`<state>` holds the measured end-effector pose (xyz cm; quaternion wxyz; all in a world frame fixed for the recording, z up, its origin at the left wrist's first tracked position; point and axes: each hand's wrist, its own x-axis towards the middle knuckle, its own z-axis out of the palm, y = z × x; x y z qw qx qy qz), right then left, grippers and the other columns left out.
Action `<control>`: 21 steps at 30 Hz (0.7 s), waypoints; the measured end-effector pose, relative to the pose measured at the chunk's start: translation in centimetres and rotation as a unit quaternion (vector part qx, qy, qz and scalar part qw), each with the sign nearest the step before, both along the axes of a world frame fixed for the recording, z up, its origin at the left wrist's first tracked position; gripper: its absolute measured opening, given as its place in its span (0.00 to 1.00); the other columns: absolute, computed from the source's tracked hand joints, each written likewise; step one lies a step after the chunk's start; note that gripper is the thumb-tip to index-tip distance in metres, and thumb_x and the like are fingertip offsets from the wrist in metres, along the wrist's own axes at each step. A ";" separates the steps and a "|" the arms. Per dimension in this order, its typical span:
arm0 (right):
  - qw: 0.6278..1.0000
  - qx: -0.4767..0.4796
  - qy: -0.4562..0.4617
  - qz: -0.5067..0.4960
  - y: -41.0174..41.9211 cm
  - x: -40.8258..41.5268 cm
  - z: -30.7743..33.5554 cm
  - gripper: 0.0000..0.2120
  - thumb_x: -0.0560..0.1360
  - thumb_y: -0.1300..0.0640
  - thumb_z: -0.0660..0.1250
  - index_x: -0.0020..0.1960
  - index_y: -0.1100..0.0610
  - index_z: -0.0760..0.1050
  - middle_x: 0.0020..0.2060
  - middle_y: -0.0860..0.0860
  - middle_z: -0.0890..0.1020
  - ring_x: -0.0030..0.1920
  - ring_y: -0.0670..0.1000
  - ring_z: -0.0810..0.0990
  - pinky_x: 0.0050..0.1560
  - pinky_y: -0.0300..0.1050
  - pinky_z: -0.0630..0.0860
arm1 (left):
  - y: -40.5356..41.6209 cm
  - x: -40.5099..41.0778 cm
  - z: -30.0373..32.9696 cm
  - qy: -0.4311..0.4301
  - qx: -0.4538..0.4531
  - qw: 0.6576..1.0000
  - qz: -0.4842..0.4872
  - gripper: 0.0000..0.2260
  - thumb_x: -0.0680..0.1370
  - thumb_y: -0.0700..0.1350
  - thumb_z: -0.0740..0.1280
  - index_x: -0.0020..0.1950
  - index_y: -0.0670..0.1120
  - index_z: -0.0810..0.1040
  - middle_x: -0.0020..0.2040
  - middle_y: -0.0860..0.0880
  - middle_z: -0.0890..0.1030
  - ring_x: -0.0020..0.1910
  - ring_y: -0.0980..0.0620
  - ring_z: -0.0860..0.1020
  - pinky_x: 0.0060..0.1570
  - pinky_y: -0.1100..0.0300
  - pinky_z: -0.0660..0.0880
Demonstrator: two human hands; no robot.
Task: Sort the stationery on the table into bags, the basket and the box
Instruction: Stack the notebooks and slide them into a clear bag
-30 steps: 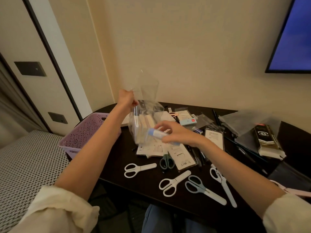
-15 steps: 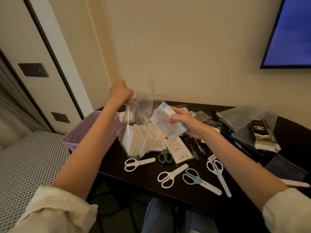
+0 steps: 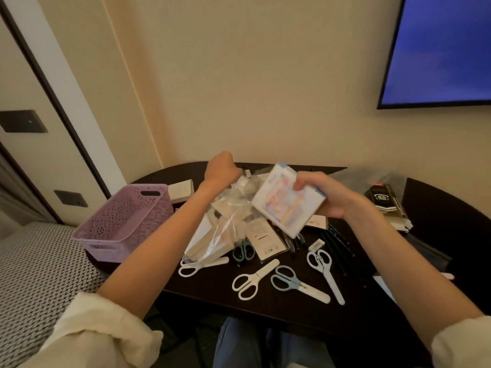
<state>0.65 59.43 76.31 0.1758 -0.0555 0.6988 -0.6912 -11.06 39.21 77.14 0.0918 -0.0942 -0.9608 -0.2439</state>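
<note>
Pastel printed packet [image 3: 285, 201]: artwork blurred, illegible. Clear plastic bag [image 3: 225, 229]: contents partly hidden behind forearm. Wall-mounted blue screen [image 3: 441, 49]: cropped at right edge.

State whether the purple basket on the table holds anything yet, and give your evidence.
Apparently empty. The purple basket shows only bare perforated walls inside; nothing rises above its rim. Its floor is largely hidden, so flat items cannot be excluded.

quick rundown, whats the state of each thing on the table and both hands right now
left hand: grips the clear bag's top
clear bag: held up, white packs inside
right hand: holds the pastel pack
pastel pack: tilted, raised beside the bag
purple basket: upright at the table's left edge
scissors: closed, flat on the table
wall screen: lit blue
</note>
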 end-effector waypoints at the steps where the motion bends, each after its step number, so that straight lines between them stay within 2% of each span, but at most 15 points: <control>1: 0.999 -0.030 -0.004 -0.017 0.3 0.1 0.2 0.22 0.59 0.55 0.68 0.53 0.57 0.75 0.46 0.56 0.84 0.48 0.56 0.83 0.49 0.49 0.78 | 0.4 0.1 -0.3 0.002 -0.006 1.000 -0.001 0.09 0.75 0.40 0.67 0.36 0.39 0.77 0.28 0.45 0.76 0.25 0.47 0.78 0.27 0.61 0.72; 4: 0.987 -0.126 -0.008 -0.100 0.5 0.0 0.3 0.13 0.74 0.61 0.60 0.58 0.58 0.72 0.53 0.58 0.82 0.54 0.57 0.80 0.54 0.52 0.77 | 1.7 0.5 -1.2 -0.009 -0.016 1.000 -0.016 0.07 0.74 0.38 0.66 0.37 0.38 0.78 0.32 0.43 0.78 0.27 0.47 0.77 0.29 0.58 0.73; 6: 0.973 -0.164 0.012 -0.159 0.1 -0.5 -0.1 0.16 0.77 0.62 0.58 0.63 0.58 0.69 0.57 0.59 0.80 0.57 0.58 0.79 0.54 0.53 0.77 | 2.4 0.9 -1.6 -0.031 -0.027 0.999 -0.033 0.06 0.74 0.40 0.67 0.41 0.37 0.80 0.36 0.44 0.78 0.29 0.47 0.76 0.32 0.57 0.72; 8: 0.961 -0.175 0.039 -0.211 -0.3 -1.0 -0.6 0.17 0.77 0.63 0.57 0.66 0.58 0.66 0.59 0.59 0.78 0.58 0.58 0.78 0.57 0.56 0.76 | 2.9 1.2 -2.2 -0.048 -0.030 0.997 -0.045 0.08 0.73 0.43 0.69 0.42 0.37 0.80 0.39 0.44 0.79 0.35 0.42 0.80 0.35 0.56 0.73; 9: 0.957 -0.166 0.046 -0.233 -0.4 -1.1 -1.0 0.18 0.77 0.63 0.57 0.67 0.59 0.65 0.59 0.60 0.78 0.58 0.58 0.78 0.57 0.56 0.76 | 3.0 1.3 -2.5 -0.049 -0.034 0.997 -0.049 0.10 0.73 0.44 0.70 0.43 0.37 0.80 0.40 0.44 0.80 0.39 0.41 0.81 0.38 0.55 0.75; 11: 0.953 -0.152 0.045 -0.258 -0.2 -1.2 -1.6 0.19 0.77 0.63 0.57 0.68 0.60 0.65 0.59 0.60 0.78 0.57 0.58 0.78 0.50 0.52 0.79 | 3.3 2.0 -3.2 -0.037 -0.051 0.997 -0.049 0.13 0.73 0.48 0.71 0.48 0.38 0.79 0.46 0.44 0.81 0.46 0.44 0.80 0.44 0.52 0.77; 13: 0.953 -0.146 0.039 -0.263 0.0 -1.3 -2.3 0.16 0.77 0.63 0.56 0.65 0.60 0.67 0.57 0.60 0.78 0.55 0.57 0.79 0.45 0.50 0.79 | 3.5 2.8 -3.9 -0.004 -0.073 0.996 -0.055 0.17 0.73 0.52 0.71 0.54 0.41 0.75 0.48 0.47 0.79 0.49 0.47 0.78 0.44 0.54 0.74; 15: 0.955 -0.104 0.030 -0.275 0.6 -1.3 -2.9 0.12 0.77 0.63 0.57 0.60 0.58 0.69 0.55 0.59 0.78 0.53 0.56 0.79 0.50 0.53 0.78 | 3.7 3.7 -4.8 0.038 -0.102 0.991 -0.078 0.22 0.72 0.56 0.72 0.58 0.44 0.72 0.50 0.48 0.79 0.49 0.47 0.78 0.40 0.56 0.72; 17: 0.958 -0.018 0.017 -0.286 1.3 -1.4 -3.3 0.14 0.77 0.61 0.59 0.62 0.58 0.68 0.55 0.57 0.77 0.54 0.56 0.77 0.53 0.54 0.76 | 4.0 4.4 -5.7 0.064 -0.151 0.981 -0.103 0.30 0.70 0.61 0.73 0.62 0.44 0.69 0.52 0.47 0.79 0.49 0.46 0.78 0.38 0.55 0.72; 19: 0.958 0.065 0.011 -0.279 1.8 -1.4 -3.5 0.16 0.76 0.60 0.61 0.63 0.59 0.69 0.53 0.56 0.77 0.52 0.54 0.77 0.47 0.49 0.75 | 4.5 5.0 -6.6 0.065 -0.188 0.975 -0.104 0.37 0.67 0.66 0.72 0.65 0.44 0.66 0.53 0.46 0.77 0.48 0.46 0.78 0.38 0.54 0.74; 21: 0.953 0.074 0.029 -0.292 2.0 -1.4 -3.7 0.13 0.77 0.60 0.60 0.61 0.59 0.70 0.51 0.55 0.77 0.50 0.53 0.77 0.42 0.45 0.74 | 4.9 5.5 -7.4 0.056 -0.198 0.974 -0.099 0.40 0.65 0.69 0.72 0.63 0.44 0.65 0.52 0.47 0.75 0.45 0.47 0.77 0.38 0.54 0.76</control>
